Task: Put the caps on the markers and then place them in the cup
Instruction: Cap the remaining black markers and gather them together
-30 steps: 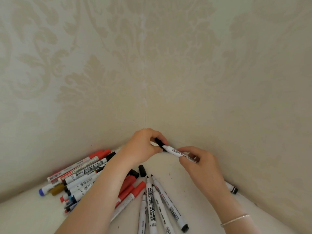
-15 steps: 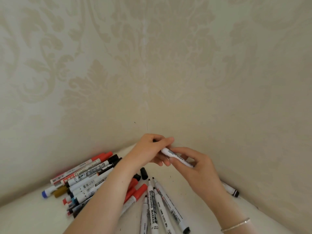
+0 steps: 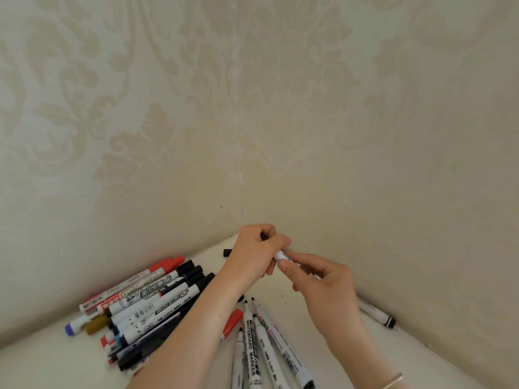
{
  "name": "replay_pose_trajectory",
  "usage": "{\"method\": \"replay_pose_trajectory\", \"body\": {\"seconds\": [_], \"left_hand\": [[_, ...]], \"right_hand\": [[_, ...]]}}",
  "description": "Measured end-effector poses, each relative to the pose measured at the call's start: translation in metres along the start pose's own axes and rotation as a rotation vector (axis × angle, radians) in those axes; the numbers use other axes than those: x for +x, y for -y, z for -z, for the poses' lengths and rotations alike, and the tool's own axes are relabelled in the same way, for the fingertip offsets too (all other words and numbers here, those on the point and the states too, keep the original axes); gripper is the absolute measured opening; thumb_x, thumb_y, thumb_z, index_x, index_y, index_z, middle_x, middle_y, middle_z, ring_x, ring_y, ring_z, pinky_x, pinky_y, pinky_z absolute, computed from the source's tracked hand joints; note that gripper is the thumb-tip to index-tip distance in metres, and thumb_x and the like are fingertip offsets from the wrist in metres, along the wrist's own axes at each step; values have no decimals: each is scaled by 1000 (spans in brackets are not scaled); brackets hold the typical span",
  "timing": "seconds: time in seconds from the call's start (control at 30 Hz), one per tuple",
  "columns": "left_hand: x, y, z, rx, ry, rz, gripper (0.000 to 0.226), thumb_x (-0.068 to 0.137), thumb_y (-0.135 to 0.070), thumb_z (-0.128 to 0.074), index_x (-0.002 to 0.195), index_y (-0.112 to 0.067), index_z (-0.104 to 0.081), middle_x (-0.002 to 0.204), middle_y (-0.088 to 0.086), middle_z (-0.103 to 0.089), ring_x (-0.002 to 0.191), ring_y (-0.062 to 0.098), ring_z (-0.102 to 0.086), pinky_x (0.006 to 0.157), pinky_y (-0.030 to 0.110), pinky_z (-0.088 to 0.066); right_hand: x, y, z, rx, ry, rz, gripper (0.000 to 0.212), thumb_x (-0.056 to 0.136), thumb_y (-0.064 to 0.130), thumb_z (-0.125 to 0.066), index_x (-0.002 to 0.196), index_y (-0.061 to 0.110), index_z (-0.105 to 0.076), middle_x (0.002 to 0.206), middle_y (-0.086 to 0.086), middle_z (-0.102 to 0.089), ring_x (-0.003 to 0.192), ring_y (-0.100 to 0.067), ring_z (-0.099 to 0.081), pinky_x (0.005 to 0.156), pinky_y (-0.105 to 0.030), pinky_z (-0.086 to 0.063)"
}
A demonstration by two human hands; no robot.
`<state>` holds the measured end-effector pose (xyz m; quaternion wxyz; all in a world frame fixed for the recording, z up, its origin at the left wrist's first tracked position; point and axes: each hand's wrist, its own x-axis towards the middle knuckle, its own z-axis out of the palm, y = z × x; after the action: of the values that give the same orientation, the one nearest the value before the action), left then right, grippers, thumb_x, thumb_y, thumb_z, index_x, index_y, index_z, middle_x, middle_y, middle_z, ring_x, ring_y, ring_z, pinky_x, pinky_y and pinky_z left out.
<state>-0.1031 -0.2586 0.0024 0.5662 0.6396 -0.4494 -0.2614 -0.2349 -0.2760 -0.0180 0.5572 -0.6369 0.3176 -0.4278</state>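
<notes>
White-barrelled, the slim marker (image 3: 283, 257) was held above the cream tabletop (image 3: 351, 360), pinched by the right hand (image 3: 323, 287) while its black cap end was enclosed by the curled left hand (image 3: 254, 252). Uncapped white markers (image 3: 264, 343) were seen below the wrists, a capped heap (image 3: 146, 301) beside the left forearm, one loose black cap (image 3: 227, 252) behind the left hand, and another marker (image 3: 377, 314) along the patterned wall (image 3: 252, 108).

Cream wallpaper (image 3: 196, 122) with a pale damask pattern fills the view from nine through twelve to three o'clock, its two walls meeting at a corner seam (image 3: 241, 192) near the centre. Toward six o'clock lies an off-white tabletop (image 3: 42, 366) with small dark specks, and a thin silver bracelet (image 3: 391, 380) sits at five o'clock
</notes>
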Motion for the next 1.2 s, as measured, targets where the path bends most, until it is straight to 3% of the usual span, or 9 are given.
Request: {"method": "replay_pose_trajectory", "body": {"seconds": [0.2, 0.3, 0.4, 0.5, 0.7, 0.83, 0.93, 1.07, 1.2], "left_hand": [[3, 22, 2, 111, 95, 207, 31, 91, -22, -59, 65, -12, -48, 42, -2, -47, 34, 8, -33, 38, 18, -27], [7, 28, 10, 233, 181, 316, 31, 92, -32, -59, 68, -14, -51, 56, -2, -51, 44, 8, -36, 46, 18, -30], [8, 26, 19, 359, 223, 321, 29, 88, -39, -64, 73, -15, -57, 66, -1, -59, 57, 12, -46, 57, 22, -40], [4, 28, 16, 438, 306, 337, 29, 81, -44, -71, 86, -16, -63, 77, 0, -72, 68, 11, -61, 73, 29, -52], [-2, 28, 1, 531, 403, 195, 23, 79, -42, -73, 86, -20, -70, 81, -9, -70, 77, 5, -66, 75, 22, -49], [1, 30, 3, 645, 329, 92, 17, 82, -37, -69, 93, -24, -72, 98, -11, -69, 95, 3, -62, 84, 22, -49], [14, 43, 2, 830, 129, -48, 27, 93, -23, -54, 118, -21, -64, 119, -2, -62, 110, 13, -56, 93, 27, -44], [31, 61, -7, 1037, 74, -135, 36, 95, -22, -47, 131, -24, -55, 125, 2, -53, 114, 23, -49, 95, 36, -39], [42, 63, -15, 1153, 47, -168, 29, 94, -32, -50, 119, -21, -60, 118, 3, -49, 110, 24, -44, 93, 35, -34]], "right_hand": [[10, -4, 4, -186, 111, -141, 19, 85, 34, -67, 75, 21, -76, 51, 2, -53, 37, -3, -39, 43, -18, -32], [17, -4, 17, -703, -11, -62, 36, 95, 39, -45, 77, 15, -65, 62, 4, -59, 61, -18, -55, 62, -31, -46], [12, 3, 32, -1105, -133, -46, 26, 94, 20, -39, 111, 25, -59, 110, 1, -63, 103, -25, -58, 77, -28, -42], [7, 1, 29, -1290, -23, -95, 24, 91, 11, -38, 109, 20, -51, 119, -1, -57, 110, -24, -56, 78, -28, -41], [10, -8, 28, -1430, 32, -49, 40, 89, 6, -42, 64, 20, -13, 118, 0, -53, 110, -22, -54, 67, -26, -29], [8, -11, 21, -1412, 49, -30, 19, 87, 4, -45, 83, 21, -37, 118, -6, -50, 112, -24, -50, 81, -27, -42], [9, -11, 17, -1360, -23, 127, 26, 55, -1, -75, 72, 11, -60, 85, -14, -58, 78, -34, -61, 64, -32, -50], [9, -19, 22, -1350, 48, 37, 11, 90, 11, -45, 93, 21, -43, 114, -3, -55, 106, -24, -55, 71, -28, -39], [20, -24, 30, -1173, -28, 86, 6, 89, 19, -43, 91, 19, -37, 101, 1, -57, 79, -22, -47, 64, -28, -37]]}}
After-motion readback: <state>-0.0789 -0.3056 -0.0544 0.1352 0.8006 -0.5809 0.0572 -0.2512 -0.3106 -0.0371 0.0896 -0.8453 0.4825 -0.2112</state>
